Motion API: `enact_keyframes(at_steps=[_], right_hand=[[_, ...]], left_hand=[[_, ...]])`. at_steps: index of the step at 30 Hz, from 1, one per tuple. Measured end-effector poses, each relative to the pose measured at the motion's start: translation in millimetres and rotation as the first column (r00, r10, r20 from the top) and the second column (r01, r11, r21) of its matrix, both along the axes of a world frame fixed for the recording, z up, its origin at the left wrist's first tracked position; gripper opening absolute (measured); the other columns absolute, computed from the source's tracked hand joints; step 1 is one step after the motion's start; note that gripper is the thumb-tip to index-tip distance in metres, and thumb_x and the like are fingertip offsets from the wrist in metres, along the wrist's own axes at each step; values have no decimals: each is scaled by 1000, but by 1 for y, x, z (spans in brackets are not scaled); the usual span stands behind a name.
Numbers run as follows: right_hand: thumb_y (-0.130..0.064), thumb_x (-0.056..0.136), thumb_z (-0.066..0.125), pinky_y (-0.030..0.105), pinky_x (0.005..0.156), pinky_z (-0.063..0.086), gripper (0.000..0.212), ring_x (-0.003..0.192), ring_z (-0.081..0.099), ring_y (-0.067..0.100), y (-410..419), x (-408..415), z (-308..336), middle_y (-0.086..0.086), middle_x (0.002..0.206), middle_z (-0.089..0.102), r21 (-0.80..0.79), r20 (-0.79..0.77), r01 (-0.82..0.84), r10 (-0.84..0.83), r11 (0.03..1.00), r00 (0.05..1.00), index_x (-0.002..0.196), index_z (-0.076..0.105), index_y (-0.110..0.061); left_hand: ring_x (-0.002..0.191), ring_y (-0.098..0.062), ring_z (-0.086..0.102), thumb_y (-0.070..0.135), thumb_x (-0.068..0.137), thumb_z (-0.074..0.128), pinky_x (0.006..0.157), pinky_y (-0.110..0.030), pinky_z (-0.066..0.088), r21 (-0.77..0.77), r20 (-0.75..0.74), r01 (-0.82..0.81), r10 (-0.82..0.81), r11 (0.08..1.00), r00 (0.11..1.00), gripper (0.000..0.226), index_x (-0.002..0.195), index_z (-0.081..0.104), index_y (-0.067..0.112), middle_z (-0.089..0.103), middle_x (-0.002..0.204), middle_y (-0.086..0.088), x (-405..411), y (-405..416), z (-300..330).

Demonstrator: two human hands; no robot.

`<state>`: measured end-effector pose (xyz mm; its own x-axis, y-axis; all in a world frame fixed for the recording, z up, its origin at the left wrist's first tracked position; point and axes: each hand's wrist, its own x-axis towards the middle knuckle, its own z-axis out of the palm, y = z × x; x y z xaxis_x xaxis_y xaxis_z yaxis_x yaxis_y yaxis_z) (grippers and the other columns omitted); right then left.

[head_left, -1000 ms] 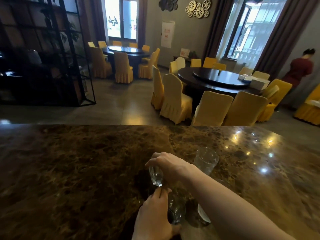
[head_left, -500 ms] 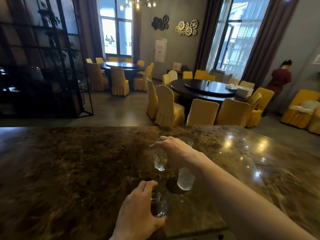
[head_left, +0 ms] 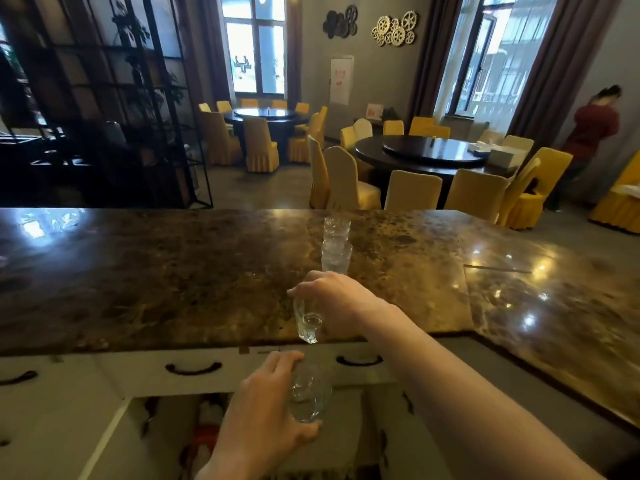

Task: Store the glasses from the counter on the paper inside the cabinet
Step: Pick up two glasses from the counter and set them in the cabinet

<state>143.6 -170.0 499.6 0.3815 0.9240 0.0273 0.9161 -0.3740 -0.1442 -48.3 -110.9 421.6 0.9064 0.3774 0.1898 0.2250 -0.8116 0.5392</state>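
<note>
My right hand [head_left: 337, 303] grips a small clear glass [head_left: 308, 322] from above, holding it at the near edge of the brown marble counter [head_left: 173, 271]. Lower down, my left hand [head_left: 266, 424] holds a second clear glass [head_left: 308, 396] in front of the open cabinet [head_left: 166, 431]. Two more clear glasses stay on the counter in a line just beyond my right hand: one near [head_left: 336, 258], one farther [head_left: 336, 227]. The cabinet's inside is dim, with red and white shapes in it; I cannot make out paper there.
White drawers with black handles [head_left: 193, 368] run under the counter edge. An open white cabinet door [head_left: 104, 441] stands at the lower left. Beyond the counter are round dark tables with yellow-covered chairs [head_left: 412, 190], a black shelf frame [head_left: 104, 98] and a person in red [head_left: 592, 133].
Both hands have lifted their glasses off the counter and drawn them toward me. My left hand has dropped below the counter edge, and the view has tilted down to show drawers and cabinet.
</note>
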Motion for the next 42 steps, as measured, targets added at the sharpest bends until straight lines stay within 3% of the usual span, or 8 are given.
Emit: enact_keyframes(at_steps=[4, 9, 14, 20, 23, 28, 33, 42], right_hand=[[-24, 62, 93, 36, 92, 54, 94, 115, 56, 18, -21, -25, -13, -7, 128, 55, -32, -10, -6, 5, 999, 1000, 145, 50, -34], [-25, 65, 91, 36, 95, 53, 90, 121, 52, 18, -29, -47, -39, -8, 134, 53, -28, -38, 4, -5, 1000, 999, 144, 50, -35], [-27, 64, 90, 39, 92, 54, 92, 117, 51, 19, -19, -66, -80, -7, 129, 53, -93, -89, -36, 28, 995, 996, 145, 48, -36], [-24, 68, 87, 37, 91, 54, 89, 113, 50, 19, 3, -89, -159, -5, 129, 52, -130, -130, -126, 109, 983, 986, 147, 46, -32], [-17, 76, 81, 36, 87, 55, 78, 112, 50, 21, 15, -96, -210, -4, 129, 52, -121, -154, -147, 127, 982, 980, 144, 47, -31], [-9, 76, 77, 41, 92, 52, 82, 123, 46, 26, 45, -99, -306, -3, 136, 51, -195, -184, -163, 127, 967, 975, 147, 43, -31], [-13, 77, 76, 45, 98, 50, 86, 130, 43, 28, 77, -87, -406, -2, 143, 45, -240, -199, -172, 125, 955, 972, 151, 38, -31], [-27, 71, 82, 41, 98, 51, 95, 129, 46, 27, 155, -42, -612, -3, 144, 45, -262, -220, -82, 23, 962, 975, 151, 34, -39]], left_hand=[[109, 1, 51, 58, 55, 80, 94, -22, 47, -21, -47, 17, -18, 1000, 999, 88, 132, 42, 38, 46, 125, 26, -22, -20, -3], [116, 1, 48, 54, 61, 85, 100, -27, 46, -67, -58, -8, 4, 998, 998, 92, 138, 38, 39, 44, 130, 26, -42, -23, -18], [117, 4, 45, 54, 60, 85, 104, -25, 42, -119, -98, -71, 60, 990, 993, 92, 137, 38, 40, 43, 131, 28, -71, -17, -56], [106, 5, 47, 60, 59, 81, 94, -18, 45, -156, -184, -177, 148, 972, 972, 83, 129, 37, 46, 41, 120, 34, -102, -6, -122], [107, 2, 47, 61, 61, 79, 95, -21, 44, -158, -232, -224, 184, 962, 955, 87, 133, 34, 45, 41, 127, 31, -109, 1, -166], [110, -2, 46, 65, 64, 72, 90, -24, 45, -175, -300, -280, 220, 944, 928, 87, 133, 22, 48, 36, 133, 25, -112, 13, -252], [122, -5, 39, 58, 61, 74, 100, -31, 39, -227, -338, -343, 257, 911, 906, 93, 135, 19, 53, 31, 140, 27, -106, 33, -355], [113, -12, 51, 52, 61, 80, 88, -30, 48, -241, -353, -383, 287, 892, 890, 93, 136, 26, 42, 38, 134, 18, -69, 111, -557]])
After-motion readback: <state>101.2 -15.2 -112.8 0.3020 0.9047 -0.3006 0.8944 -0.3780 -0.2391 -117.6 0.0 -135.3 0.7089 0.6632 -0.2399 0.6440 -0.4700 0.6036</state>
